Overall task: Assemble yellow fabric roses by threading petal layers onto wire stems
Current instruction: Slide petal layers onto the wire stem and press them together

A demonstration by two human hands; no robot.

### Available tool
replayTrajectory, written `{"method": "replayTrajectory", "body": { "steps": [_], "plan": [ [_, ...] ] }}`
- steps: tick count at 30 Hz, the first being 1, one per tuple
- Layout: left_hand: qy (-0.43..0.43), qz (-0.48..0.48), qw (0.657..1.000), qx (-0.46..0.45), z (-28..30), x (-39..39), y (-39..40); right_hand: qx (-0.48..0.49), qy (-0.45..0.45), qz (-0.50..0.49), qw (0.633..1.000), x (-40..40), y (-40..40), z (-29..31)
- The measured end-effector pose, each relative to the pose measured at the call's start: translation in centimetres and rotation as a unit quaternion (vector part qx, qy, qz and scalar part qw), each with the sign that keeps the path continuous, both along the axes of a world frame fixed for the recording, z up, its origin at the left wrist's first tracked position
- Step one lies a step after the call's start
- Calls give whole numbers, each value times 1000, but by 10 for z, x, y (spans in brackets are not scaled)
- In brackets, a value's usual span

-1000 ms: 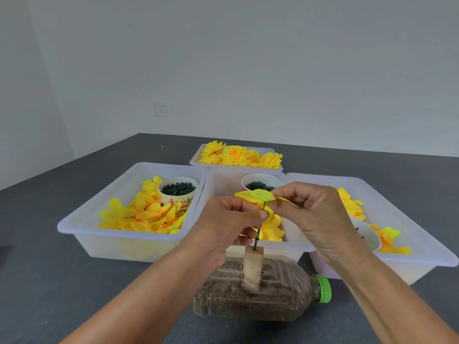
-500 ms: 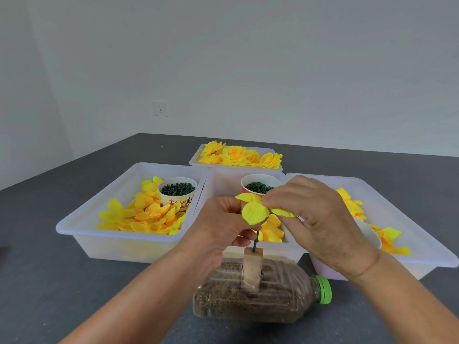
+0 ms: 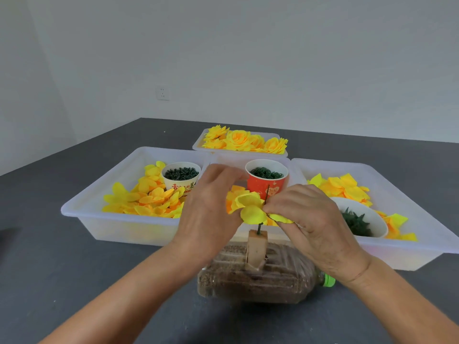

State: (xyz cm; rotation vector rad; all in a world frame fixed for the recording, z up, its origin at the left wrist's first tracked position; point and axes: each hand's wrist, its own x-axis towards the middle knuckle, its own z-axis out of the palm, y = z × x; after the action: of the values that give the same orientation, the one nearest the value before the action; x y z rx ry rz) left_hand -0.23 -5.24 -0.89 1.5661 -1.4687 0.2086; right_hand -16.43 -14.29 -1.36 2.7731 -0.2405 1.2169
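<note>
Petal layer [image 3: 250, 209]: yellow fabric, threaded on the wire stem [image 3: 266, 197], sitting above the wooden block [image 3: 257, 247] with the wire's tip poking up past it.
Left hand [image 3: 211, 214]: its grip is closed on the left side of the petal layer, fingertips hidden behind the fabric.
Right hand [image 3: 310, 222]: its grip pinches the right edge of the petal layer just beside the wire.
Wire stem: dark green, upright, planted in the top of the wooden block.
Wooden block: stands on a plastic bottle [image 3: 260, 276] lying on its side on the dark bench [image 3: 62, 269], green cap to the right.
Left tray [image 3: 82, 209]: loose yellow petals and a pale cup [image 3: 180, 176] of dark green pieces.
Middle tray: holds a red cup [image 3: 267, 180] of green rings, behind the hands.
Right tray [image 3: 422, 247]: more petals and a white bowl [image 3: 357, 219] of green calyx pieces.
Far tray [image 3: 198, 142]: finished yellow roses [image 3: 244, 140].
</note>
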Motion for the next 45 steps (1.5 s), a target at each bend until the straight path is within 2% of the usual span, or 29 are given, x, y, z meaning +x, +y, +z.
{"method": "replayTrajectory", "body": {
  "steps": [4,12,21,25,27,30,37,45],
  "plan": [
    [-146,-46,987,-45,-12,4,2,-18,-27,-1,999,1,3,-7],
    [-229,-71,966,-96,-20,2,5,-46,-63,-20,997,-2,7,-21],
    [-266,-82,955,-104,-24,1,2,-63,-84,-34,994,4,6,-26],
    [-221,-77,969,-79,-26,4,0,46,-129,-43,990,6,7,-31],
    [-213,-78,971,-79,-25,4,0,68,-147,-39,986,6,8,-32],
    [-223,-86,967,-94,-24,3,1,11,-115,-37,993,6,9,-33],
    [-269,-74,948,-150,-25,-1,-2,-90,-111,-58,988,7,12,-26],
    [-310,-59,935,-161,-37,0,-1,-111,-65,-75,989,4,13,-32]
  ]
}}
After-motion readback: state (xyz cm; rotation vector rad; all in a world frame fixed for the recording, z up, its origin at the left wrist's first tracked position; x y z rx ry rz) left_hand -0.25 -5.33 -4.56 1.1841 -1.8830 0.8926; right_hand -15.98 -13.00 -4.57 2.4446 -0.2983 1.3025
